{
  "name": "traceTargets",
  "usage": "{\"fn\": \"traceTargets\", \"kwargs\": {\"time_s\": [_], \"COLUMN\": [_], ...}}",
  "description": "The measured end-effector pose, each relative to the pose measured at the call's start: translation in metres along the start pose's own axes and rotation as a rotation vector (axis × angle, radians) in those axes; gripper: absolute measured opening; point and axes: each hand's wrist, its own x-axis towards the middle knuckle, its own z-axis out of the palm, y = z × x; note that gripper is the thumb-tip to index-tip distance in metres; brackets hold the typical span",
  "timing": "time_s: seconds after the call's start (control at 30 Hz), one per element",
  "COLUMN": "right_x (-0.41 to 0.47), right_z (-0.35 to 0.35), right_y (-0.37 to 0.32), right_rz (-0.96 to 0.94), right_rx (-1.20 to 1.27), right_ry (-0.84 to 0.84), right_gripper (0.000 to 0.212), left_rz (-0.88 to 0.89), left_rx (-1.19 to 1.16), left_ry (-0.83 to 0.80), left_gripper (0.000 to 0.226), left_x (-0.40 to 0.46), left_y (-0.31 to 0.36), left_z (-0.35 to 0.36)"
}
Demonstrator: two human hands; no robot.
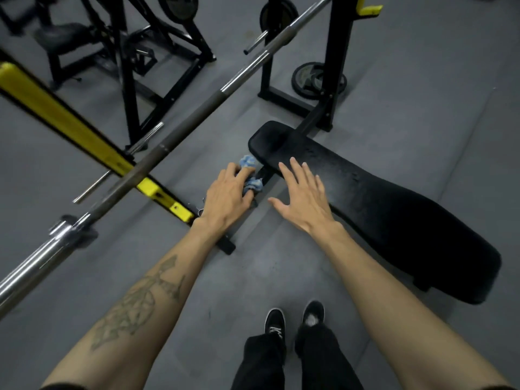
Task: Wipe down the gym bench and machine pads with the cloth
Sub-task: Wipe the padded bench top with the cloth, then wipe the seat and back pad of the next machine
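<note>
**Cloth held at the bench's edge**

Both forearms reach down into view from the bottom corners, the left one bearing a dark tattoo, with two black shoes and dark trouser legs on the grey floor between them.

Far left, a yellow-and-black rack beam slants across, and a steel barbell lies diagonally over it, running from the lower left up to the top right. Behind them stands a black machine frame with a dark seat pad.

At centre, the left hand has its fingers curled round a crumpled blue cloth, which sits just off the near end of the bench, above the floor beside the pad's edge.

Next to it, the right hand is spread flat, fingers straight, over the edge of the black bench pad; whether it touches is unclear.

Farther right and above, a weight plate leans at the foot of a black upright.
</note>
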Motion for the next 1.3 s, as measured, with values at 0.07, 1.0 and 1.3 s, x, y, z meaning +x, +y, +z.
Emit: {"fn": "traceTargets", "kwargs": {"time_s": [0.07,1.0,1.3], "right_x": [-0.013,-0.104,-0.107], "right_z": [0.002,0.077,0.153], "right_y": [-0.024,-0.415,-0.625], "right_rz": [-0.048,-0.514,-0.493], "right_rx": [-0.012,0.021,0.005], "right_ry": [0.007,0.119,0.057], "right_gripper": [0.087,0.076,0.075], "left_rz": [-0.034,-0.252,-0.349], "left_rx": [0.002,0.079,-0.004], "left_ry": [0.018,0.314,0.361], "left_gripper": [0.043,0.043,0.043], "left_x": [-0.029,-0.312,-0.407], "left_y": [-0.009,-0.252,-0.424], "left_z": [-0.012,-0.216,-0.294]}}
